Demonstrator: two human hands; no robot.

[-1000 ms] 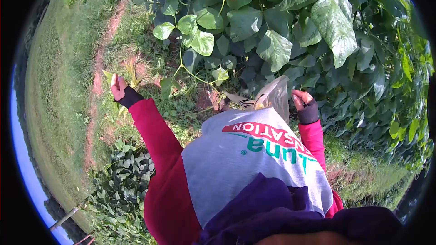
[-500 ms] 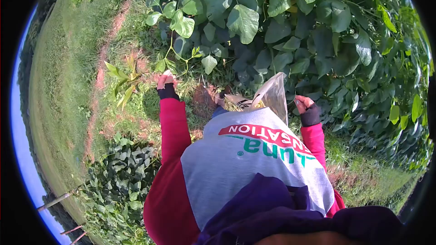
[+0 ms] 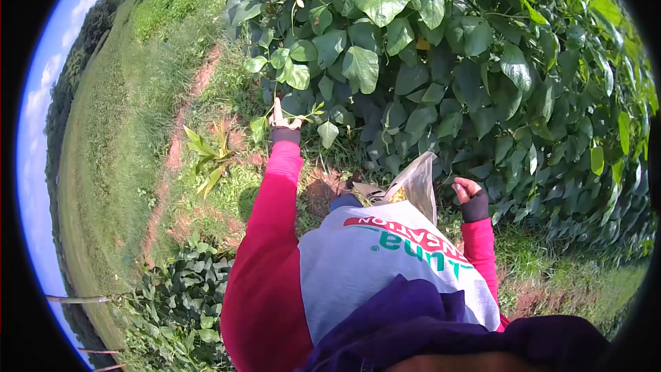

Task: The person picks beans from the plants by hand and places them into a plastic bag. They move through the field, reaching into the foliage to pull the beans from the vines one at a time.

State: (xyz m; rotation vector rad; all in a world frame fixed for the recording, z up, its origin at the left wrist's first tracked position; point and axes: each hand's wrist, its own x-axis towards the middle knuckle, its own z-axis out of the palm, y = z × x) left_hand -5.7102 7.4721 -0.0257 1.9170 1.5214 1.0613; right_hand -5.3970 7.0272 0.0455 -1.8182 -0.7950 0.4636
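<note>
My left hand (image 3: 284, 118) reaches out to the front edge of the leafy vine plants, index finger stretched forward and thumb spread to the side. A thin vine shoot (image 3: 313, 111) with small young leaves runs right at its fingers, below some broad green leaves (image 3: 292, 69). Off to the right, my right hand (image 3: 469, 191) is held with its fingers curled together beside the dense foliage (image 3: 509, 145); what they may hold is too small to make out. Between the hands, a clear plastic bag (image 3: 421, 178) with yellowish-green contents hangs open at my front.
A tall wall of vine leaves (image 3: 447, 48) fills the front and right. On the left lie a bare reddish soil strip (image 3: 180, 155) and a grassy field (image 3: 103, 138). A yellow-green plant (image 3: 206, 155) grows near my left arm; lower leafy plants (image 3: 182, 289) stand beside it.
My left hand has moved forward and right to the hanging shoot, and its fingers have gone from bunched to stretched out. My right hand stays curled beside the foliage. The view has shifted.
</note>
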